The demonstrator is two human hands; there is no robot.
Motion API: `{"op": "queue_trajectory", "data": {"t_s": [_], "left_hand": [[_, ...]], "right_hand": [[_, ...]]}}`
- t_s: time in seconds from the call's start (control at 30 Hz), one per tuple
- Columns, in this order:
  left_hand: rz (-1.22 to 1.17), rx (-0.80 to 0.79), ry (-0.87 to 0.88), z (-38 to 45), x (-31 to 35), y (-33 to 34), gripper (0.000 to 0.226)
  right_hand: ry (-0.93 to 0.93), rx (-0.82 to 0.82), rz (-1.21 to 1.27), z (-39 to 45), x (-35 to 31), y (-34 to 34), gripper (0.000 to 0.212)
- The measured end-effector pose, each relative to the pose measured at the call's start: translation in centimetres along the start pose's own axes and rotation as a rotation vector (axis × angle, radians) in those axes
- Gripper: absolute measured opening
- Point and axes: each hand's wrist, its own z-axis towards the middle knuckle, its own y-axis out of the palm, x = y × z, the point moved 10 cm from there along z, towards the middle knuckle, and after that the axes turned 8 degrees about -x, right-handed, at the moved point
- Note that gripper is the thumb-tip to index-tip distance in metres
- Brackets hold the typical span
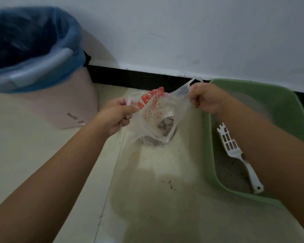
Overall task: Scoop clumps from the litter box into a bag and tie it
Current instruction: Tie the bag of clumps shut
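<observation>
Pinching bag (154,116) handles, left hand (117,116) and right hand (206,98) closed.

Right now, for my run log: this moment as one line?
phase: tying | left hand, right hand: gripping bag handles | clumps: bagged | scoop: in litter box

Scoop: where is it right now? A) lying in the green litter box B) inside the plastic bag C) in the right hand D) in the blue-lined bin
A: the white scoop lies on the litter inside the green litter box, while the left hand and right hand each grip a handle of the plastic bag.
</observation>
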Motion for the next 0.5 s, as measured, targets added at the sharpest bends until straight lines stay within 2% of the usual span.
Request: {"op": "queue_trajectory", "data": {"t_s": [0.13, 0.2, 0.23, 0.27, 0.3, 0.33, 0.4, 0.47, 0.5], "left_hand": [[-0.293, 0.022, 0.105, -0.6, 2.4, 0.5, 0.027], [-0.365, 0.017, 0.125, -1.0, 2.7, 0.5, 0.024], [-0.386, 0.019, 0.122, -1.2, 2.5, 0.4, 0.023], [-0.391, 0.019, 0.115, -1.4, 2.4, 0.4, 0.022], [-0.368, 0.023, 0.098, -1.7, 2.1, 0.3, 0.022], [-0.300, 0.037, 0.062, -2.0, 1.6, 0.3, 0.022], [0.021, 0.117, -0.078, -2.9, 0.1, -0.5, 0.021], [0.427, 0.233, -0.215, -4.1, -0.7, -2.3, 0.025], [0.558, 0.268, -0.251, -4.6, -0.5, -3.1, 0.028]], "right_hand": [[-0.113, 0.229, -0.209, -1.7, -2.6, -1.5, 0.033], [-0.153, 0.289, -0.380, -2.3, -3.0, -1.7, 0.007], [-0.123, 0.298, -0.543, -2.5, -2.6, -1.6, 0.030], [-0.055, 0.246, -0.711, -2.4, -1.6, -1.1, 0.057], [0.042, 0.142, -0.783, -2.1, 0.3, -0.2, 0.074], [0.153, 0.022, -0.782, -2.0, 2.5, 1.1, 0.079], [0.296, -0.159, -0.816, -2.1, 5.8, 3.3, 0.060], [0.288, -0.178, -1.032, -1.8, 5.6, 3.9, 0.031], [0.235, -0.131, -1.038, -1.6, 4.3, 3.8, 0.023]]}}
